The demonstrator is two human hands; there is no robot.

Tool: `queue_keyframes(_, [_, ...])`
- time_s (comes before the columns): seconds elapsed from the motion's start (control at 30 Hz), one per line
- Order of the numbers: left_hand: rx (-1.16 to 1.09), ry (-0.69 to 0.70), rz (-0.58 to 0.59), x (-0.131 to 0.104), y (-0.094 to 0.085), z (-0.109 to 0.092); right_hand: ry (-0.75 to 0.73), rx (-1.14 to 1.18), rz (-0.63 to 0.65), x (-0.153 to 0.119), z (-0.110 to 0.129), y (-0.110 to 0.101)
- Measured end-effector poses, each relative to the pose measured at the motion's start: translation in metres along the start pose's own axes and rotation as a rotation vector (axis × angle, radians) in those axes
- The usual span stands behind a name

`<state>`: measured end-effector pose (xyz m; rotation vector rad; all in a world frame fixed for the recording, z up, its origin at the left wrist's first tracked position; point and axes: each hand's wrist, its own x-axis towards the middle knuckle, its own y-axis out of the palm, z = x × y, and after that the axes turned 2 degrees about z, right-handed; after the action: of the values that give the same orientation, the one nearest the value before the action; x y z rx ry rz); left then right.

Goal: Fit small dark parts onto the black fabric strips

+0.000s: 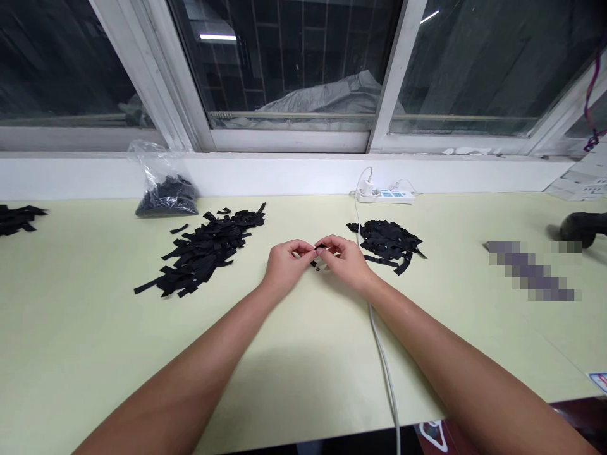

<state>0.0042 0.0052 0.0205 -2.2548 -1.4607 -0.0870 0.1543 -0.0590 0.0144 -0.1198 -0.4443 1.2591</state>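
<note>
Head: black strip [320, 246] in hands [285, 265] [348, 260]

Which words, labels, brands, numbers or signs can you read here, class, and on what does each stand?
No text is readable.
Power strip: markings too small.
Sticker at far right: cut off, too small.
Grey item: pixelated.
White mark on dark red thing: no clear letters.

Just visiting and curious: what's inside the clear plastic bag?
Through the clear plastic bag, a heap of small black pieces shows in its lower part. The outer pieces cover whatever lies in the middle.
</note>
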Motion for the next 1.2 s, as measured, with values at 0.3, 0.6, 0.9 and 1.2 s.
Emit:
queue_keyframes(0.3, [0.081,0.086,0.044,0.0,0.001,0.004,0.03,0.028,-0.017,-0.002,0.002,0.0])
queue_keyframes(0.6, [0.163,0.117,0.032,-0.001,-0.001,0.002,0.074,0.089,-0.027,0.001,0.0,0.0])
queue_keyframes(0.9, [0.119,0.101,0.037,-0.002,0.002,0.005,0.083,0.099,0.005,0.002,-0.002,0.0])
queue_keyframes(1.2, [0.466,0.392,0.048,-0.002,-0.009,-0.001,-0.021,-0.07,-0.016,-0.003,0.007,-0.004])
